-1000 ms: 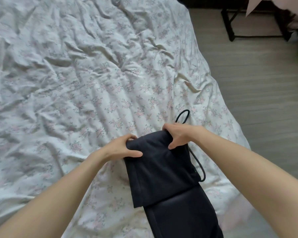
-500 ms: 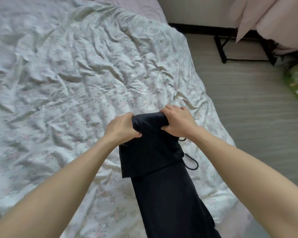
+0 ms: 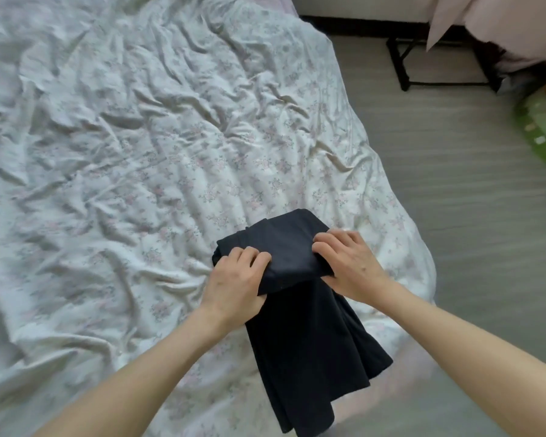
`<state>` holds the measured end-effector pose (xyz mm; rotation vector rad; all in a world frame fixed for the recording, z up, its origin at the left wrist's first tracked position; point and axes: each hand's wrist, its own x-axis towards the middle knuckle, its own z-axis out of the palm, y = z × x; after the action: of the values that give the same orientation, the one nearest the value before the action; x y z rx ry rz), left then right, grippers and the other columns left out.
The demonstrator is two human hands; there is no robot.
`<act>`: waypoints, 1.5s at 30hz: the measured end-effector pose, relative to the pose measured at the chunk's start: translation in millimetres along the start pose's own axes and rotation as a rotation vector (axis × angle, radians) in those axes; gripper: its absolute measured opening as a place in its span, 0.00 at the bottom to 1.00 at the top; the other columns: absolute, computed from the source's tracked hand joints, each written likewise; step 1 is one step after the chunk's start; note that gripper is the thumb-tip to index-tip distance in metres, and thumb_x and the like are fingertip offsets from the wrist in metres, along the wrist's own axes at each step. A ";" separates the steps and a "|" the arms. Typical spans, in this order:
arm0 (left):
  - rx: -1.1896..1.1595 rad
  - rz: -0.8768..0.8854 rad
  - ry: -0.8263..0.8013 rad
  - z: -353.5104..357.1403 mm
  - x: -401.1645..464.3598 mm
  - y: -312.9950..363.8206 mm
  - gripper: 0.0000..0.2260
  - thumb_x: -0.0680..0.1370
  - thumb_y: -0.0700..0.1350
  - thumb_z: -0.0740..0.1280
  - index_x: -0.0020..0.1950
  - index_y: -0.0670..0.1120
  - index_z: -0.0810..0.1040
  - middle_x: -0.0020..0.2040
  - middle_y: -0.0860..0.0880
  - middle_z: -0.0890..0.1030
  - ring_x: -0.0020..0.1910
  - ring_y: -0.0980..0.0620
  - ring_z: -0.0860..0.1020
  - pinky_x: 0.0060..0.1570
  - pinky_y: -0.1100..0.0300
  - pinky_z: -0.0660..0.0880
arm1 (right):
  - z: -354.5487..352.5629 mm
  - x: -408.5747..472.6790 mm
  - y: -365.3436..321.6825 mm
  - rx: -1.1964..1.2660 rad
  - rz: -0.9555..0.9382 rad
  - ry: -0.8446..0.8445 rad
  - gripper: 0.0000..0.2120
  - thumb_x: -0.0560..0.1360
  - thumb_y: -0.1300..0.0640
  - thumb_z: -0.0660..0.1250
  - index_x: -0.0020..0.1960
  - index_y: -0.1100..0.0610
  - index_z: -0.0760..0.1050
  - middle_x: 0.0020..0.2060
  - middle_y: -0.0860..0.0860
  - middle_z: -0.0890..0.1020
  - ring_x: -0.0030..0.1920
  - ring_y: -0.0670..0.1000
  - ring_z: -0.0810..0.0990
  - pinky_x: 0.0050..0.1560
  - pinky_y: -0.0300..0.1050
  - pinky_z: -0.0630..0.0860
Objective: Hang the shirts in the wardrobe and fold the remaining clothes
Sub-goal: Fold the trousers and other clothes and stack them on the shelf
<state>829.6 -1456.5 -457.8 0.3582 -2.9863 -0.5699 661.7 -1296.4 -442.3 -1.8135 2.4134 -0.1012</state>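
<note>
Near the right edge of the bed (image 3: 171,137), a dark garment (image 3: 300,298) lies on the floral sheet, its upper part doubled over into a thick fold while the lower part trails toward the viewer and off the mattress edge. Left hand (image 3: 234,282) grips the fold's left side, fingers curled over the top and cloth bunched beneath them; right hand (image 3: 347,266) grips the right side likewise, fingers bent over the folded edge. Holding both ends at once probably keeps the layers aligned and prevents the soft fabric from slipping open as the fold is set down. Judged from this, folding is mid-way: the trailing portion remains unfolded. A black frame (image 3: 404,67) stands on the floor beyond.
</note>
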 end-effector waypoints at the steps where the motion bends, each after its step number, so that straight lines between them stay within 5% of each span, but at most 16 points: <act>1: 0.021 0.006 -0.056 5.7 -7.3 -0.5 0.26 0.52 0.41 0.78 0.49 0.41 0.80 0.40 0.45 0.79 0.35 0.44 0.77 0.29 0.56 0.76 | 6.1 -12.1 -2.2 0.031 0.024 -0.032 0.23 0.57 0.60 0.75 0.51 0.58 0.77 0.52 0.51 0.79 0.54 0.56 0.79 0.50 0.50 0.75; 5: 0.076 -0.129 -0.327 26.5 -24.3 -0.8 0.33 0.68 0.46 0.69 0.72 0.47 0.63 0.57 0.49 0.73 0.50 0.47 0.73 0.39 0.58 0.73 | 36.5 -71.2 -17.7 0.403 0.455 -0.052 0.26 0.71 0.60 0.69 0.67 0.58 0.67 0.65 0.50 0.69 0.64 0.52 0.70 0.61 0.45 0.70; 8: 0.138 -0.147 -0.343 33.6 -24.4 5.7 0.34 0.68 0.50 0.70 0.72 0.46 0.64 0.59 0.47 0.72 0.54 0.46 0.73 0.43 0.57 0.70 | 59.2 -105.2 -33.2 0.561 0.931 -0.138 0.18 0.77 0.59 0.60 0.67 0.55 0.66 0.60 0.48 0.72 0.58 0.48 0.72 0.52 0.40 0.70; 10: 0.189 -0.146 -0.344 39.7 -24.8 13.7 0.40 0.65 0.58 0.73 0.73 0.45 0.63 0.65 0.44 0.69 0.63 0.43 0.69 0.55 0.51 0.69 | 70.9 -118.6 -43.5 0.524 1.060 -0.259 0.16 0.78 0.57 0.57 0.65 0.55 0.69 0.58 0.48 0.75 0.58 0.49 0.73 0.55 0.44 0.71; 12: 0.251 -0.111 -0.375 48.6 -26.1 22.9 0.47 0.65 0.64 0.70 0.77 0.49 0.52 0.75 0.44 0.57 0.73 0.42 0.57 0.67 0.45 0.58 | 80.1 -126.1 -54.2 0.337 1.018 -0.269 0.14 0.79 0.55 0.57 0.64 0.54 0.70 0.57 0.48 0.74 0.60 0.50 0.70 0.59 0.45 0.67; 18: 0.282 0.195 -0.285 64.3 -20.9 58.5 0.42 0.59 0.55 0.78 0.71 0.52 0.68 0.73 0.39 0.64 0.71 0.36 0.62 0.64 0.34 0.60 | 88.8 -124.3 -64.7 0.253 1.027 -0.270 0.13 0.80 0.51 0.54 0.61 0.53 0.70 0.56 0.48 0.74 0.58 0.50 0.70 0.58 0.44 0.65; 22: 0.298 0.084 -0.354 79.1 -8.0 60.4 0.36 0.77 0.52 0.64 0.76 0.56 0.44 0.77 0.43 0.47 0.75 0.39 0.48 0.69 0.38 0.50 | 87.3 -125.8 -63.5 0.219 1.063 -0.355 0.14 0.80 0.50 0.53 0.57 0.56 0.71 0.55 0.51 0.75 0.59 0.53 0.70 0.58 0.48 0.65; 24: 0.276 0.006 -0.348 79.3 -1.2 53.8 0.34 0.79 0.51 0.61 0.76 0.55 0.41 0.77 0.44 0.48 0.76 0.41 0.48 0.71 0.41 0.52 | 82.6 -125.7 -62.6 0.276 1.055 -0.320 0.12 0.79 0.52 0.54 0.54 0.57 0.72 0.52 0.52 0.76 0.56 0.54 0.71 0.56 0.49 0.66; 29: 0.221 -0.131 -0.280 71.9 0.2 61.7 0.34 0.76 0.47 0.65 0.77 0.51 0.49 0.76 0.43 0.54 0.75 0.43 0.51 0.71 0.40 0.51 | 68.1 -151.1 -50.4 0.576 1.229 -0.033 0.05 0.78 0.54 0.56 0.47 0.56 0.62 0.37 0.53 0.75 0.42 0.60 0.75 0.40 0.49 0.68; 34: 0.208 0.258 -0.158 70.7 -46.1 80.7 0.32 0.62 0.42 0.76 0.66 0.46 0.74 0.68 0.39 0.70 0.68 0.37 0.67 0.64 0.34 0.60 | 70.3 -168.0 -40.7 0.612 1.285 -0.100 0.05 0.78 0.56 0.57 0.52 0.54 0.61 0.51 0.56 0.77 0.51 0.61 0.75 0.47 0.51 0.70; 38: 0.178 0.558 -0.412 83.4 -105.7 85.9 0.32 0.58 0.58 0.78 0.60 0.51 0.79 0.63 0.44 0.77 0.63 0.42 0.75 0.57 0.41 0.73 | 77.3 -175.9 -40.6 0.615 1.307 -0.180 0.11 0.78 0.55 0.58 0.59 0.55 0.65 0.58 0.53 0.75 0.55 0.59 0.74 0.49 0.49 0.70; 42: 0.263 0.459 -0.642 91.9 -128.7 91.9 0.37 0.53 0.62 0.78 0.60 0.52 0.78 0.64 0.42 0.75 0.63 0.40 0.74 0.57 0.37 0.72 | 79.8 -189.1 -46.3 0.644 1.353 -0.181 0.13 0.77 0.52 0.59 0.59 0.57 0.66 0.55 0.54 0.77 0.53 0.59 0.75 0.47 0.48 0.70; 45: 0.212 0.446 -0.571 92.6 -125.9 95.9 0.22 0.57 0.56 0.79 0.47 0.50 0.80 0.58 0.43 0.79 0.60 0.40 0.77 0.58 0.34 0.70 | 80.3 -194.7 -51.0 0.763 1.383 -0.047 0.13 0.78 0.52 0.59 0.59 0.58 0.67 0.55 0.54 0.76 0.52 0.56 0.74 0.48 0.47 0.69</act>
<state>919.9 -1306.5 -512.4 -0.5497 -3.4963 -0.3482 774.6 -1122.2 -504.3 0.2512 2.4627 -0.6597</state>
